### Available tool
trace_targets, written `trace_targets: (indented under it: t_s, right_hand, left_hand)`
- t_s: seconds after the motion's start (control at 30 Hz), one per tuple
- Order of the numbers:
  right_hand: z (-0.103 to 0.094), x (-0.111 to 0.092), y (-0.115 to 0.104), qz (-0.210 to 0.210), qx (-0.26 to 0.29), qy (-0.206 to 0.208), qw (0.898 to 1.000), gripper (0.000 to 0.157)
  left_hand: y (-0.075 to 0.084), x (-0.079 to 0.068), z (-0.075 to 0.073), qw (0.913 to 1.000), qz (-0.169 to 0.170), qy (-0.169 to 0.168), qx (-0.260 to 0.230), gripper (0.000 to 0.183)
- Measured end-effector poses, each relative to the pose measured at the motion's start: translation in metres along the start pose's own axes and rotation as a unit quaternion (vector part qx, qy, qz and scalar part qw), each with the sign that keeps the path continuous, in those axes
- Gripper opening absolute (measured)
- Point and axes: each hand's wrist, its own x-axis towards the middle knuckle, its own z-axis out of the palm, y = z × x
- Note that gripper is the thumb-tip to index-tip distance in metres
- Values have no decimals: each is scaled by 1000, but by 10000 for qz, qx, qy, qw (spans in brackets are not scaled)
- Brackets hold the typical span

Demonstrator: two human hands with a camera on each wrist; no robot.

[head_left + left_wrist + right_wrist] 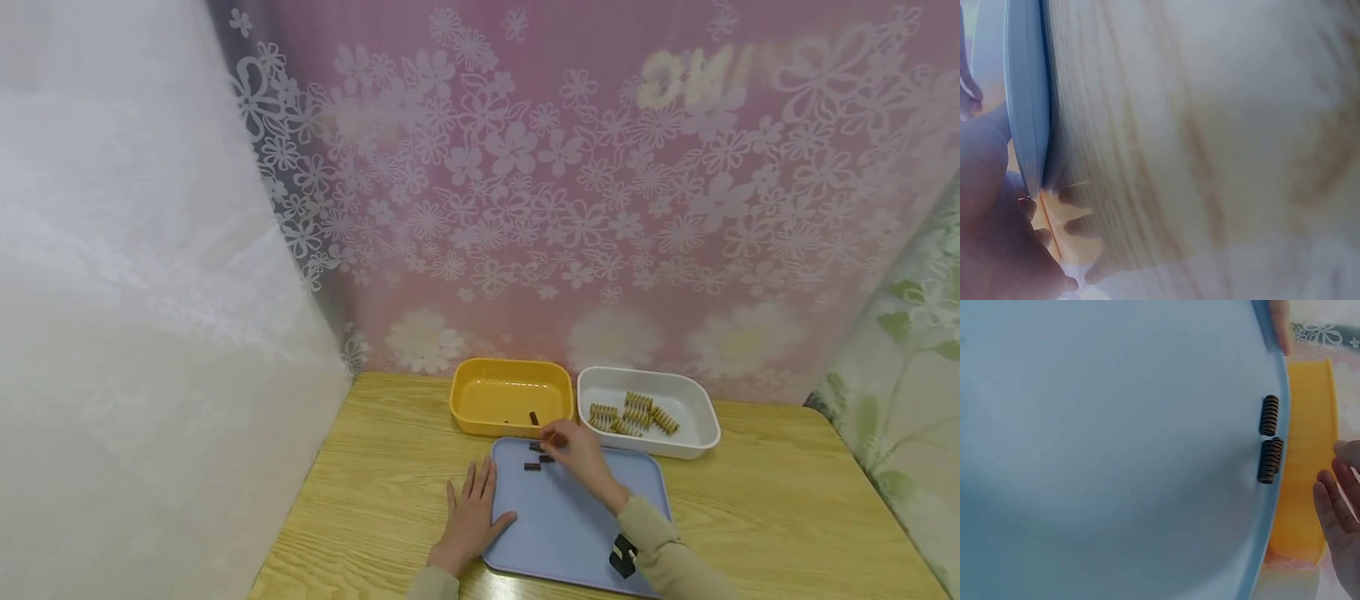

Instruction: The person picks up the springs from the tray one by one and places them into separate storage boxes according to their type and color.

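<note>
My left hand (468, 517) lies spread at the left edge of a blue tray (570, 525), its thumb over the rim and its other fingers along the side. Several dark coil springs lie near the tray's back edge; one spring (532, 467) is at the front of the group, and another spring (1269, 415) shows in the right wrist view. Over that back edge, beside the yellow bin (468, 408), is my right hand (577, 454). In the right wrist view its fingers (1332, 509) are loosely bent, with nothing visible between them. A dark spring (533, 417) lies inside the yellow bin.
A white bin (705, 421) with several brass-coloured springs (637, 404) stands right of the yellow one. Both bins are at the back of the wooden table (795, 500), before a pink floral curtain (525, 208). A black device (623, 557) is at my right wrist.
</note>
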Motion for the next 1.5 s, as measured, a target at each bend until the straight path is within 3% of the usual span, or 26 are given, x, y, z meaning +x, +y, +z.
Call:
trace_targets:
  t_s: [0.27,0.47,0.67,1.07,1.5]
  right_hand:
    - [9,-12,16,-244,-157,-655,9974,22]
    - [12,-16,24,-403,-429,-684,9959,25]
    - [15,-16,24,-479,-570,-628,9952,26]
    - [20,-18,17,228,-728,-482,9959,29]
    - [22,-17,23,1102,-342,-540,9919,24]
  left_hand:
    - [4,-2,-8,9999,100,22,-135,88]
    - [11,-3,-18,9998,-37,-140,-100,87]
    - [11,-3,-18,9998,-56,-151,-68,87]
    - [3,-2,-4,9998,87,95,-178,88]
    - [4,-2,-6,9999,-112,-103,-59,89]
